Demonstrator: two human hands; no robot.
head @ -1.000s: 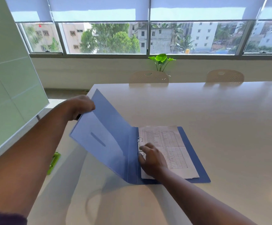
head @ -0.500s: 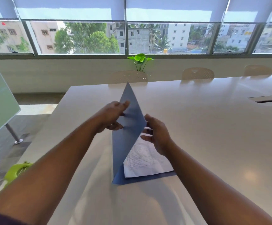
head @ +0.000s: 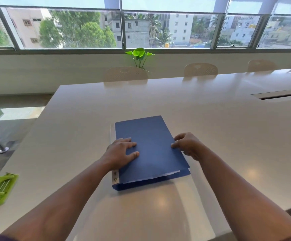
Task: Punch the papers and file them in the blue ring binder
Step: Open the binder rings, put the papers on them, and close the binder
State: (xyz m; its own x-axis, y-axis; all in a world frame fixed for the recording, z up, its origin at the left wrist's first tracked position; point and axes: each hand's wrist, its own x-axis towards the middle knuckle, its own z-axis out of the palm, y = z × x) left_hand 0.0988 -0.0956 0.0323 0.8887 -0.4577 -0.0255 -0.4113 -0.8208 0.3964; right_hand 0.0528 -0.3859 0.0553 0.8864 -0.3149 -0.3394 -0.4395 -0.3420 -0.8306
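Binder [head: 150, 146] lies shut mid-table, left hand [head: 119, 153] spread flat on the cover, right hand [head: 187, 145] pinching its open edge; paper [head: 167, 174] peeks out below, so a careless lift could crease it

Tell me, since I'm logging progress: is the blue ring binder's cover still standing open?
No, the blue ring binder lies shut on the table, with the left hand flat on its cover.
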